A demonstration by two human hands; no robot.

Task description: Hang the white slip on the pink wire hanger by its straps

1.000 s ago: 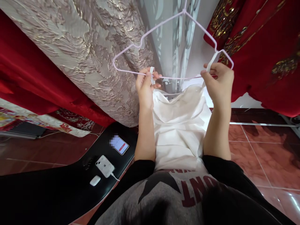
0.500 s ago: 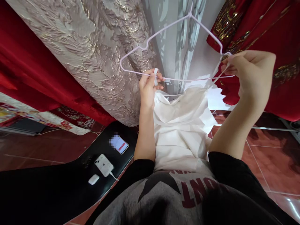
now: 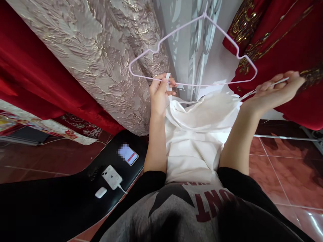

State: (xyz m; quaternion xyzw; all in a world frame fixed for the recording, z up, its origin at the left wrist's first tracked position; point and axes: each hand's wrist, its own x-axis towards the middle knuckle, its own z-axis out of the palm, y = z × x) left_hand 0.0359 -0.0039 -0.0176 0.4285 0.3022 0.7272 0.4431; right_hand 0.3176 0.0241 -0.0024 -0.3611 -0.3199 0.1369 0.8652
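Left hand (image 3: 158,95) pins strap (image 3: 168,80) to hanger (image 3: 205,15) (right hand (image 3: 274,92) holds another).

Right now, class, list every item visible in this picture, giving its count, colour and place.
hanger: one, lilac wire, held up at centre
white garment: one, hanging below the hanger, in front of the person's chest
left strap: one, white, at the hanger's bar
right strap: one, white, stretched rightward, off the hanger
brocade fabric: one, silver-gold, upper left
red cloth: one, far left
embroidered garment: one, red and gold, upper right
lit phone: one, on the black surface
white phone: one, cabled, beside it
small case: one, white, near the white phone
floor tiles: red-brown, lower right
left hand: pinching the left strap
right hand: holding the right strap
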